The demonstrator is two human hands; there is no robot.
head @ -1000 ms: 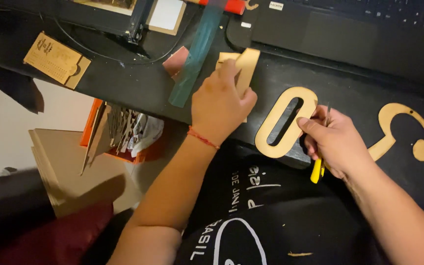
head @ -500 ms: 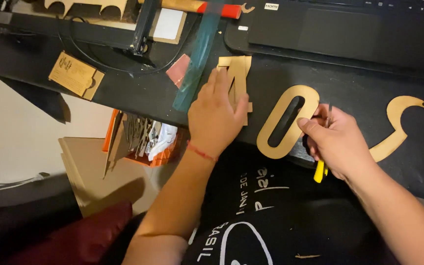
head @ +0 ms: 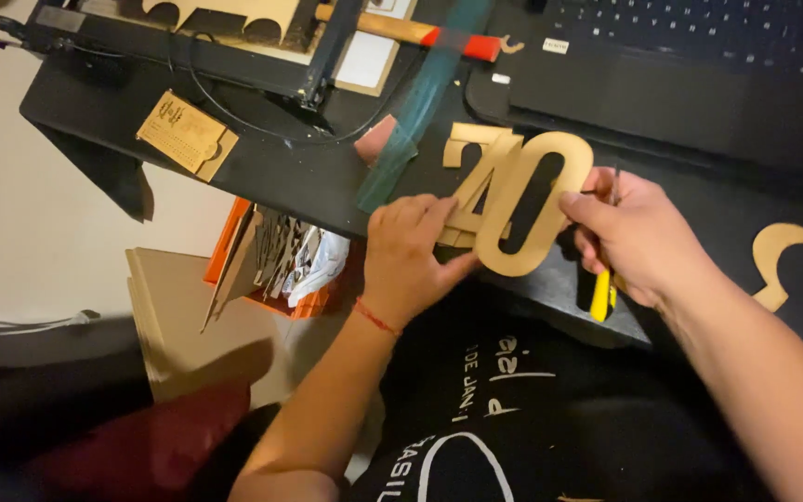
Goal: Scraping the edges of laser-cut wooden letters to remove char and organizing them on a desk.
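Both hands meet over the front edge of the black tabletop in the head view. On the left, the left hand lies with fingers bent and thumb out at three o'clock, its fingertips pressing a flat tan wooden angular cutout and its thumb touching the lower rim of a flat tan wooden oval ring cutout. That ring overlaps the angular piece and leans toward one o'clock. At three o'clock of the ring, the right hand pinches the ring's right rim with forefinger and thumb while its other fingers close around a thin yellow-handled tool, whose handle pokes out at six o'clock.

At twelve o'clock of the ring lies a translucent teal plastic strip, running diagonally, and beyond it a wooden-handled tool with a red band. A black laptop fills the one o'clock corner. Far at three o'clock rests another tan wooden curved cutout. At ten o'clock sits a small tan wooden engraved tag. Below the tabletop edge, at eight o'clock, an orange bin of scraps stands.
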